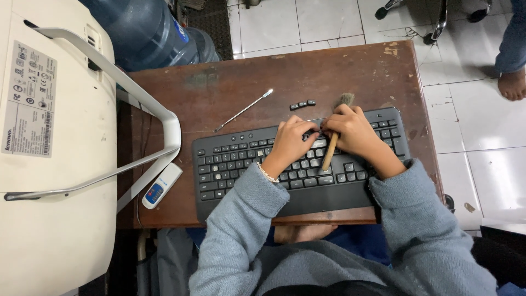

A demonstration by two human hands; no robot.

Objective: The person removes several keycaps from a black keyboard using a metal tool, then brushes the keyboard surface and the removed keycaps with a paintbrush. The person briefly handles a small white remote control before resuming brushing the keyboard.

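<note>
Keyboard (257, 164) under both hands, on the brown table (219, 87).

Both hands meet over the upper middle key rows. The left hand (293, 140) has fingers curled narrow, pinching at a key or cap too small to identify. The right hand (356, 134) is closed around a wooden-handled brush (332, 148), bristles pointing to the far edge, handle lying across the keys. Three loose black keycaps (302, 104) lie just beyond the far edge of the keyboard; a thin metal pry tool (244, 109) lies farther left. For a clean result, judgement suggests steadying the board with the left fingers, using light strokes and keeping the freed caps apart from the work area.
</note>
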